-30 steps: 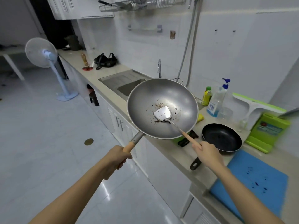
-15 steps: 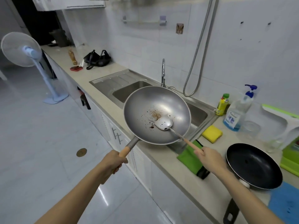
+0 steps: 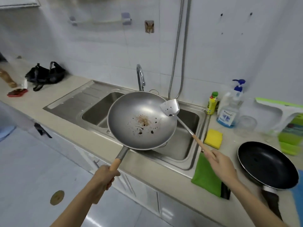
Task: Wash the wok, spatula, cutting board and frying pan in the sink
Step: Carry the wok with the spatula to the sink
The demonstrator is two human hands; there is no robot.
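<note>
While left hand (image 3: 105, 179) wraps wooden handle, round grey steel wok (image 3: 142, 120) extends up-right from grip, bowl hanging over steel sink basin (image 3: 183, 140). Right hand (image 3: 220, 164) pinches long wooden-handled steel spatula (image 3: 170, 106); shaft runs up-left, blade over wok's far rim. Likely next: lower both into basin. Black round frying pan (image 3: 267, 164) on table, right of sink.

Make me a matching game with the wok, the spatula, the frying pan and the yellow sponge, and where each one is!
Things:
1. wok
2. spatula
3. frying pan
4. yellow sponge

Places:
A. lying on the counter beside the sink
B. held by the right hand, blade at the wok's rim
C. held by the left hand over the sink
D. sitting on the counter at the right

Pairs: 1-C, 2-B, 3-D, 4-A
</note>
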